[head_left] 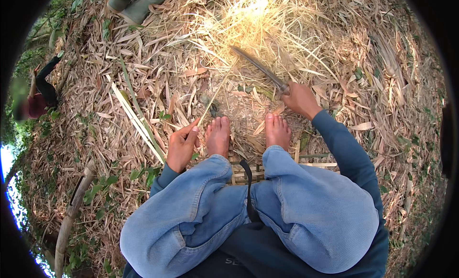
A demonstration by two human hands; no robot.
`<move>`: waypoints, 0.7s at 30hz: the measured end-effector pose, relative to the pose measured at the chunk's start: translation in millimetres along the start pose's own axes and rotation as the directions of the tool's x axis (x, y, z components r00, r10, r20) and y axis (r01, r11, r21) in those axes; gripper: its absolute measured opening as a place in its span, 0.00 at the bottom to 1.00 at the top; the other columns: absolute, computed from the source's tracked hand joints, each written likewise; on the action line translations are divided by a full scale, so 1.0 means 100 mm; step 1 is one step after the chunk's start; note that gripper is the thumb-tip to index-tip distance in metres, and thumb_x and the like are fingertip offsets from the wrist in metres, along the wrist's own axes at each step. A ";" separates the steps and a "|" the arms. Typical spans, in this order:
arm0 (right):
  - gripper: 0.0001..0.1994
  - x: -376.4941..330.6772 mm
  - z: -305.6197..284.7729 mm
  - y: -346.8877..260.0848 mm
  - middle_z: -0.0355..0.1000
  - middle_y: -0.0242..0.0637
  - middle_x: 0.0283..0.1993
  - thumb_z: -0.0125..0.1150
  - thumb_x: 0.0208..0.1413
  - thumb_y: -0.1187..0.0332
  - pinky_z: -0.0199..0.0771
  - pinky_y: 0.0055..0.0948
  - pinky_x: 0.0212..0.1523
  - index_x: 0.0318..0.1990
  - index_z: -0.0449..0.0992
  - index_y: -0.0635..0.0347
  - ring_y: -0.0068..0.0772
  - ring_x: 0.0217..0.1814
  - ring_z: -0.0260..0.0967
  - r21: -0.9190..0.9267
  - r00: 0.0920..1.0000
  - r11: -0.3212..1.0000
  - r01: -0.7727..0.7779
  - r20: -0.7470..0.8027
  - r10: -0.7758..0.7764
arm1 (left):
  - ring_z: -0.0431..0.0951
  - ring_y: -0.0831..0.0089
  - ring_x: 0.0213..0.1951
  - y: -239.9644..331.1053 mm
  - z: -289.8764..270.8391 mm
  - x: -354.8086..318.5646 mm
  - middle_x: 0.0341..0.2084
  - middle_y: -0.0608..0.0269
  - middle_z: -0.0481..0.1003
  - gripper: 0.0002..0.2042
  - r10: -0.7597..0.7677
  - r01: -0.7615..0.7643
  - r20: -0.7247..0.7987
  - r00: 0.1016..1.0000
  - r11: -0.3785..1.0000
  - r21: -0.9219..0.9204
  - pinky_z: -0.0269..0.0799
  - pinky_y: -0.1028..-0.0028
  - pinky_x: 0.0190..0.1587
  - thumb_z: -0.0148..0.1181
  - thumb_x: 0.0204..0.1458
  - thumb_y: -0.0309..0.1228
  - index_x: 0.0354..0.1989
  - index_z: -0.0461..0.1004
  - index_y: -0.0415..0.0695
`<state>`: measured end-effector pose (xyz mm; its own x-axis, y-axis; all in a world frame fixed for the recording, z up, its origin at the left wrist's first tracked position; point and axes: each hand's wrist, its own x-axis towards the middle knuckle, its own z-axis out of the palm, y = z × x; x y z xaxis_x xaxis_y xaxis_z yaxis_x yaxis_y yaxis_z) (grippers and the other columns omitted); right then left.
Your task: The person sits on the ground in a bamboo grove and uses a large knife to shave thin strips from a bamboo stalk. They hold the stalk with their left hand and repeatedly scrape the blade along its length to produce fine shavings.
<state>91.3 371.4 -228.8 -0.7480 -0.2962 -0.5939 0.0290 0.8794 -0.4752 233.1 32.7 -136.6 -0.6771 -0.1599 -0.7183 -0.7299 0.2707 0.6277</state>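
Long blade (pixel 258 65) in the right hand (pixel 300 99): dull grey metal, matt, worn. Thin strip (pixel 215 94) pinched by the left hand (pixel 181 146): pale split bamboo, smooth, dry. Ground litter (pixel 143 77): dry, papery straw-coloured leaves and husks, rough. Trousers (pixel 311 206): faded blue denim cloth. Sleeve (pixel 346 151): matt dark-blue knit fabric.

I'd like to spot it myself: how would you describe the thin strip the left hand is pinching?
Start at the two bare feet. Just left of them the left hand pinches a thin bamboo strip. Unlike the flat litter around it, it rises straight and pale toward the long knife.
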 end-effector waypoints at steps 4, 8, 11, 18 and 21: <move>0.12 -0.34 -0.01 -0.35 0.76 0.52 0.29 0.59 0.50 0.64 0.75 0.47 0.36 0.40 0.75 0.60 0.54 0.33 0.75 -0.111 0.913 0.935 0.336 0.282 -0.294 | 0.65 0.86 0.20 -0.15 0.06 0.01 0.16 0.71 0.69 0.16 0.008 -0.008 -0.001 1.000 0.999 -0.035 0.60 0.81 0.23 0.51 0.61 0.27 0.57 0.72 0.39; 0.10 -0.15 0.25 0.04 0.74 0.51 0.26 0.59 0.50 0.65 0.71 0.48 0.33 0.37 0.74 0.60 0.56 0.30 0.72 0.066 0.988 0.987 0.150 0.026 -0.152 | 0.63 0.86 0.21 -0.06 0.07 0.01 0.19 0.72 0.69 0.17 -0.002 0.003 0.027 1.000 1.000 -0.027 0.61 0.82 0.24 0.52 0.61 0.27 0.57 0.71 0.35; 0.12 0.05 0.20 0.09 0.75 0.54 0.28 0.60 0.49 0.64 0.75 0.47 0.36 0.39 0.74 0.60 0.54 0.33 0.75 0.038 0.995 0.998 0.057 0.081 -0.060 | 0.62 0.87 0.22 -0.02 0.06 0.02 0.21 0.73 0.70 0.17 -0.040 0.045 0.039 0.998 0.988 -0.150 0.60 0.83 0.25 0.52 0.62 0.27 0.58 0.71 0.36; 0.12 0.01 0.13 0.12 0.75 0.51 0.26 0.61 0.50 0.62 0.75 0.48 0.36 0.38 0.72 0.59 0.54 0.32 0.75 -0.136 0.982 0.973 0.186 0.040 -0.182 | 0.62 0.88 0.23 0.05 0.09 -0.06 0.22 0.74 0.70 0.17 -0.158 0.183 0.103 0.982 0.927 -0.329 0.61 0.83 0.26 0.51 0.62 0.29 0.59 0.70 0.37; 0.12 0.01 0.04 0.02 0.75 0.50 0.26 0.61 0.50 0.62 0.75 0.47 0.36 0.39 0.73 0.57 0.54 0.33 0.76 -0.085 0.997 0.993 0.078 0.024 -0.077 | 0.63 0.88 0.24 0.02 0.00 -0.02 0.24 0.73 0.71 0.18 -0.144 0.178 0.130 0.981 0.935 -0.308 0.62 0.83 0.28 0.51 0.62 0.29 0.59 0.70 0.37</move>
<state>92.8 371.0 -233.0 -0.7319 -0.3717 -0.5712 -0.0860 0.8818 -0.4637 233.2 33.2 -133.4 -0.5469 -0.0729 -0.8340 -0.8316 -0.0673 0.5512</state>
